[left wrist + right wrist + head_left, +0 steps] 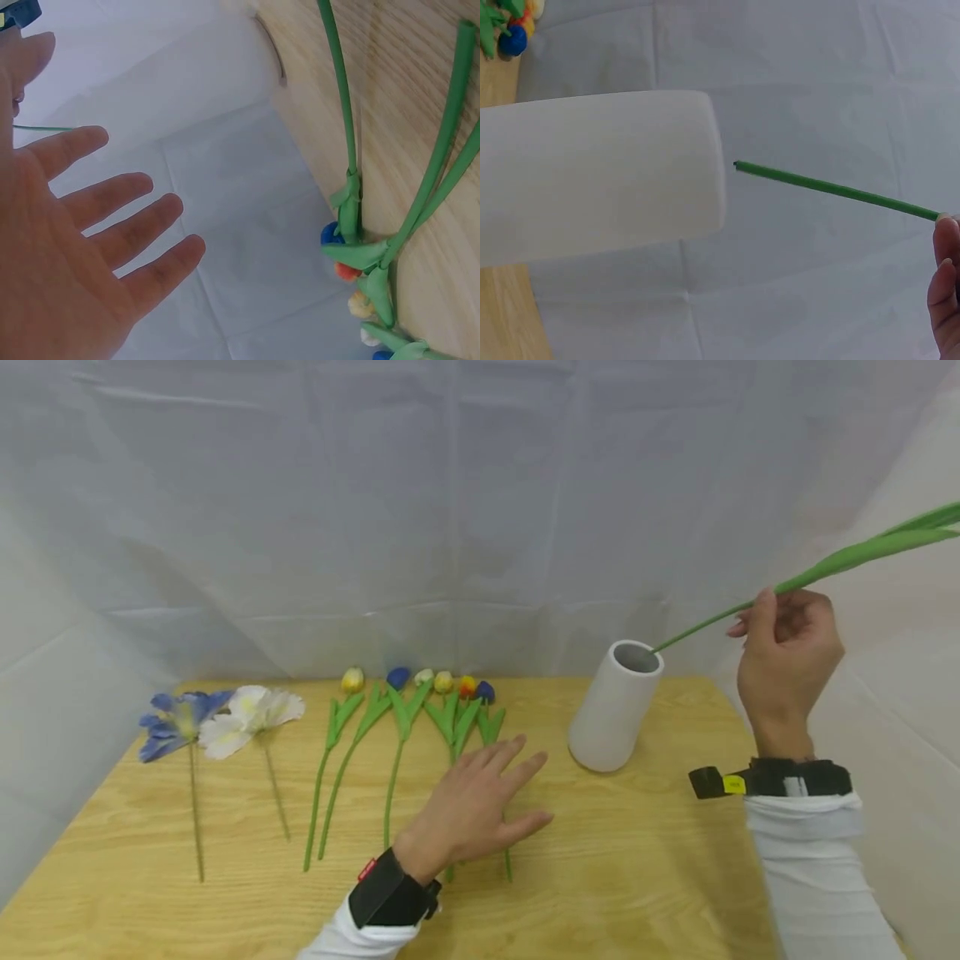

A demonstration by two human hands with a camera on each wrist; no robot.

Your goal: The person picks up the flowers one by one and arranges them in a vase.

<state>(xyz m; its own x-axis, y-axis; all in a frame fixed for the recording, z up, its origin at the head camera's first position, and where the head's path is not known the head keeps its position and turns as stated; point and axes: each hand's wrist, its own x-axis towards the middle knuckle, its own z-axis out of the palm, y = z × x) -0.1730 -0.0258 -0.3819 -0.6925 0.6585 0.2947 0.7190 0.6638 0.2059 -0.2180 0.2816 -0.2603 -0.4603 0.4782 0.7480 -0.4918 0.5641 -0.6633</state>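
Observation:
My right hand (787, 656) pinches the green stem of an artificial flower (847, 560), whose bloom lies outside the head view. In the right wrist view the stem's cut end (739, 166) sits just off the mouth of the white vase (607, 176), apart from it. The vase (617, 706) stands upright on the table. My left hand (480, 802) hovers over the stems of the right-hand tulips, fingers spread and holding nothing. Its palm and straight fingers (142, 225) show in the left wrist view. Several tulips (401, 718) lie in a row, with yellow, blue, white and orange-red heads.
At the table's left lie a blue flower (180, 718) and a white flower (251, 714) on thin stems. The wooden table (600, 893) ends at a pale grey sheet (390, 527) hanging behind it. White sheeting also flanks both sides.

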